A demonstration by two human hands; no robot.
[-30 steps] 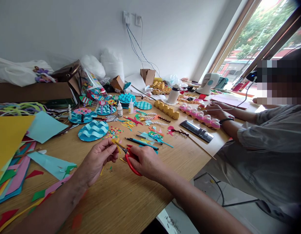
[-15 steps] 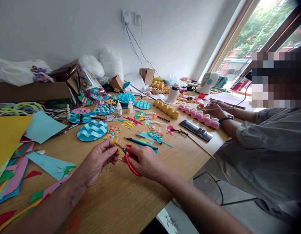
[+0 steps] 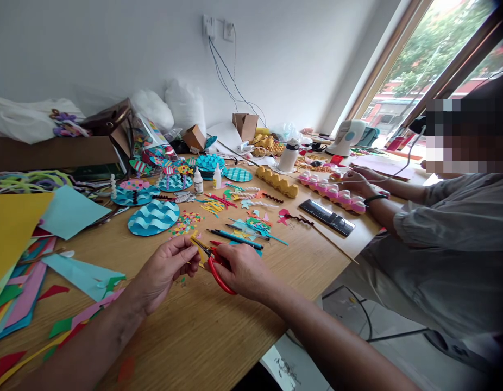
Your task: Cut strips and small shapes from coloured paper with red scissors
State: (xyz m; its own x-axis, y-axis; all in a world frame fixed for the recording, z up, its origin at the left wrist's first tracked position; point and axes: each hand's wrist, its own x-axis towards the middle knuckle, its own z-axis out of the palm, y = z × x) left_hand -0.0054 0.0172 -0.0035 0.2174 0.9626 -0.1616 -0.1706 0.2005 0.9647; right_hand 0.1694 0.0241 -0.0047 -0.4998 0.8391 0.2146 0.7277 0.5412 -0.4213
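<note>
Red-handled scissors [image 3: 221, 277] are in my right hand [image 3: 243, 269], its fingers wrapped round the handles. The blades point left, toward my left hand [image 3: 170, 264], which pinches a small yellow piece of paper [image 3: 193, 240] at the blade tips. Just beyond my hands, tiny coloured paper bits [image 3: 188, 222] are scattered on the wooden table [image 3: 174, 331]. A blue oval with pale wavy strips [image 3: 153, 217] lies behind my left hand. Dark pens [image 3: 235, 239] lie behind the scissors.
Coloured paper sheets [image 3: 21, 228] are piled at the left. Two small glue bottles [image 3: 198, 182], yellow and pink egg-carton strips [image 3: 276, 182] and a black phone-like slab [image 3: 327, 217] lie farther back. A person in a grey shirt [image 3: 459, 217] works at the right, with hands near the pink strip.
My hands and the scissors stay in nearly the same place by the yellow piece. The view has shifted very slightly, and the person at the right has moved the head a little.
</note>
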